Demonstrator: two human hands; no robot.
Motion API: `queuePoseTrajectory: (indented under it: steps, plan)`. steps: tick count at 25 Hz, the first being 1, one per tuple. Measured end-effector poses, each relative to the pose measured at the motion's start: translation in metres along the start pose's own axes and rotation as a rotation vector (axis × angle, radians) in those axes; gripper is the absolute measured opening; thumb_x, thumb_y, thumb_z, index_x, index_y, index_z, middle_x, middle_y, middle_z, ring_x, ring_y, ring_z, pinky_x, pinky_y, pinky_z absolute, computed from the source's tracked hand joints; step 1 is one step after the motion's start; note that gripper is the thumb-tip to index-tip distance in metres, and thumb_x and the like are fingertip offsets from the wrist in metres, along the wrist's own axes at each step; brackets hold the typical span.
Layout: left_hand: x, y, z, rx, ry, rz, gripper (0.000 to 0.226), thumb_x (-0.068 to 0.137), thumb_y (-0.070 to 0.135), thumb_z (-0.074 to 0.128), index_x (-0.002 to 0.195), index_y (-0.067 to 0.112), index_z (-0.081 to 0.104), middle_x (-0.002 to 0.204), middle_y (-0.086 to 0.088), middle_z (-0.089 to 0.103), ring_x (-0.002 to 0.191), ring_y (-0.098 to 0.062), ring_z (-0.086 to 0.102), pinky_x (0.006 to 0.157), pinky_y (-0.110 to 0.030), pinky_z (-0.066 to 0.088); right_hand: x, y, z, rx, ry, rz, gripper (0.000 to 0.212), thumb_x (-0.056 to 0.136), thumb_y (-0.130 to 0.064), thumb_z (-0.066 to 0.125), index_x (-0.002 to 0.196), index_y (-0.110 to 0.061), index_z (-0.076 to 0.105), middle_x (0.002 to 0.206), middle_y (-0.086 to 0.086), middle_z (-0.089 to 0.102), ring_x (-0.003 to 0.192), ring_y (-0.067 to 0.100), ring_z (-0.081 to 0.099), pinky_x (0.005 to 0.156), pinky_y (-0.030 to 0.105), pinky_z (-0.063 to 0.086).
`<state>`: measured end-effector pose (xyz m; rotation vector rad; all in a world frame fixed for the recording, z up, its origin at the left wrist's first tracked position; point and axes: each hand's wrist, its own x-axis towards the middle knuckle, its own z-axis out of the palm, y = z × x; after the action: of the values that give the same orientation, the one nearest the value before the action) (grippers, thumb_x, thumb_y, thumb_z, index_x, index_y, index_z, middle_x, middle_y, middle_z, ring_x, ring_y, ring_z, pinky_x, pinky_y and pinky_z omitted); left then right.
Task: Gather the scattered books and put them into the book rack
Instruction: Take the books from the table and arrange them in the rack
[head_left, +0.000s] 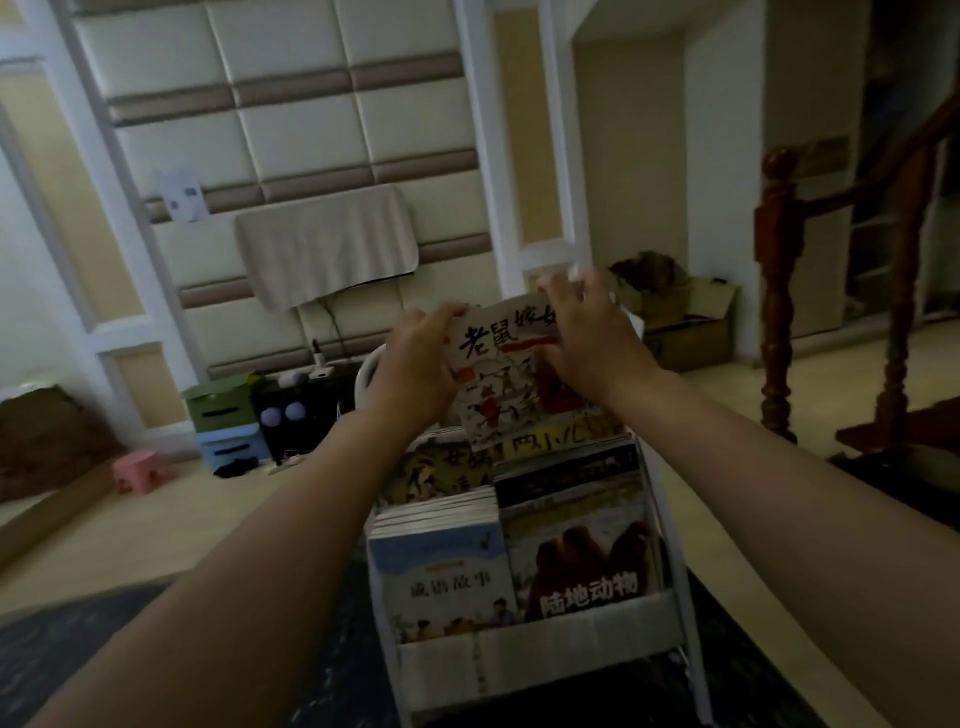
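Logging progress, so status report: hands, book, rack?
Holding picture book: left hand, right hand. Book above rear tier of book rack, not in yet. Rear tier already holds books.

Held book (500, 387) "老鼠嫁", camel book (582, 551) "陆地动物"

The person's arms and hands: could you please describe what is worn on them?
Nothing worn shows: the left hand and right hand are ungloved, and the left forearm and right forearm are bare, without sleeves, watch or bracelet, down to the frame's edge. Rings cannot be ruled out through the blur.
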<state>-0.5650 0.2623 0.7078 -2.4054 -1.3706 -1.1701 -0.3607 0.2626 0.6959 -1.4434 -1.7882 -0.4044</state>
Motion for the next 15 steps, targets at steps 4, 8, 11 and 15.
queuePoseTrajectory:
  steps: [4,8,11,15]
  plan:
    - [0.008,0.002,0.049,0.056,-0.069,0.065,0.056,0.087,0.007,0.063,0.141,0.011,0.046,0.13,-0.015,0.05,0.116,-0.032,0.049,0.095,-0.036,0.041,-0.007,0.048,0.021,-0.068,-0.044,0.019,0.057,0.085,-0.009,0.071,0.133,-0.007,0.039,0.128,0.022,0.037,0.101,0.042,0.055,0.079,0.052,0.055]
    - [0.01,-0.014,0.083,0.124,-0.132,0.044,0.05,0.088,0.008,0.062,0.136,0.006,0.049,0.125,-0.014,0.053,0.113,-0.03,0.053,0.094,-0.036,0.046,-0.017,0.069,0.05,-0.276,0.008,-0.052,0.033,0.087,-0.01,0.067,0.116,-0.003,0.052,0.116,0.021,0.05,0.101,0.038,0.053,0.072,0.045,0.048]
    - [0.0,-0.03,0.1,0.147,-0.199,0.044,0.043,0.091,0.013,0.062,0.132,0.01,0.051,0.119,-0.008,0.055,0.106,-0.024,0.056,0.087,-0.028,0.046,-0.022,0.075,0.063,-0.41,-0.089,-0.117,0.032,0.089,-0.019,0.066,0.117,-0.009,0.054,0.115,0.014,0.059,0.105,0.034,0.056,0.083,0.045,0.046]
    - [-0.013,-0.047,0.11,0.146,-0.255,0.004,0.042,0.085,0.024,0.072,0.125,0.018,0.06,0.118,-0.001,0.056,0.105,-0.02,0.056,0.09,-0.037,0.052,-0.026,0.077,0.072,-0.515,-0.214,-0.16,0.036,0.087,-0.022,0.067,0.121,-0.015,0.056,0.123,0.008,0.061,0.115,0.03,0.056,0.096,0.046,0.039]
